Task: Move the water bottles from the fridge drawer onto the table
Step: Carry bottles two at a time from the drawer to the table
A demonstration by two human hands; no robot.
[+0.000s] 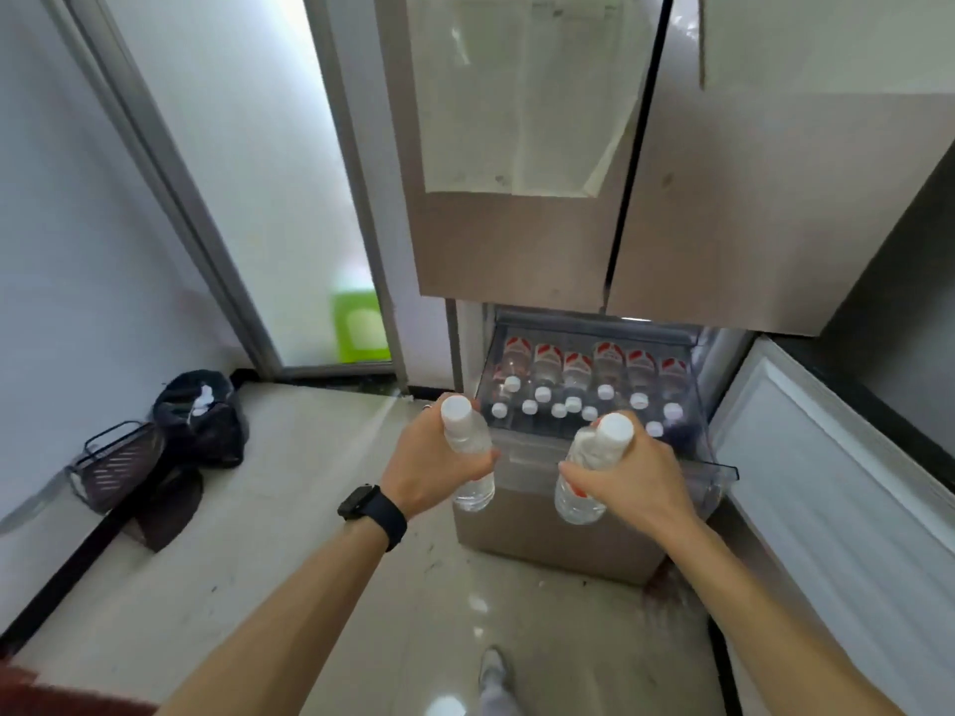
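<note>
At the far left, a dark wire basket point(116, 465) and a black bag point(201, 416) sit on the floor against the wall. They are well apart from the arms, but they would be underfoot on a turn that way.

The left hand point(429, 459) (a watch point(372, 509) on its wrist) is wrapped round the body of one water bottle point(469, 452). That bottle stands nearly upright, with its white cap up and its base hanging below the fingers. Just beside it, the right hand point(628, 475) grips a second water bottle point(586, 478) the same way, tilted a little with its cap leaning right. Both are clear of the fridge drawer point(723, 470), which stands pulled out just beyond and below the hands.

The drawer holds many more bottles point(573, 385), standing in rows with their caps up.

The table is nowhere in view, so the coming move is most likely a turn away from the fridge with both hands loaded. Neither hand is nearer to a target that can be judged from here.

On the right, a white ribbed panel point(827, 483) stands close to the right forearm and narrows the way out on that side. The floor toward the viewer looks like the freer route.
</note>
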